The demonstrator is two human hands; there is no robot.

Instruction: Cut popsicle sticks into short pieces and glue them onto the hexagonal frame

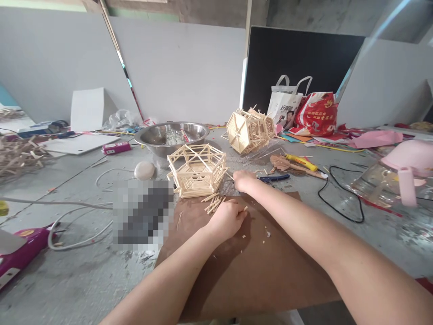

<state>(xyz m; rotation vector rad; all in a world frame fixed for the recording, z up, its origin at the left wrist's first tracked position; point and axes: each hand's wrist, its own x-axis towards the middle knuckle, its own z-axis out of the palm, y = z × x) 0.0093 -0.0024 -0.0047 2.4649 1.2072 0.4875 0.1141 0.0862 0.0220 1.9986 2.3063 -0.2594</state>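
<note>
My left hand (228, 219) is closed above the brown board (270, 271); a small pale stick end (246, 209) pokes out at its fingers. Just beyond it, my right hand (244, 181) is closed too, with a thin wooden stick (230, 176) at its fingertips. That stick lies close to the right side of an open six-sided frame of wooden sticks (198, 171); whether they touch I cannot tell. Several short loose sticks (214, 204) lie between the frame and my left hand. Most of the right fingers are hidden.
Behind the frame stand a steel basin (142, 135) and a finished-looking stick lantern (248, 131). Blue-handled pliers (275, 178) and a yellow-handled tool (301, 161) lie right. A pink-lidded jug (379, 185), cables, a blurred-out object (144, 214) and bags (316, 115) surround the board.
</note>
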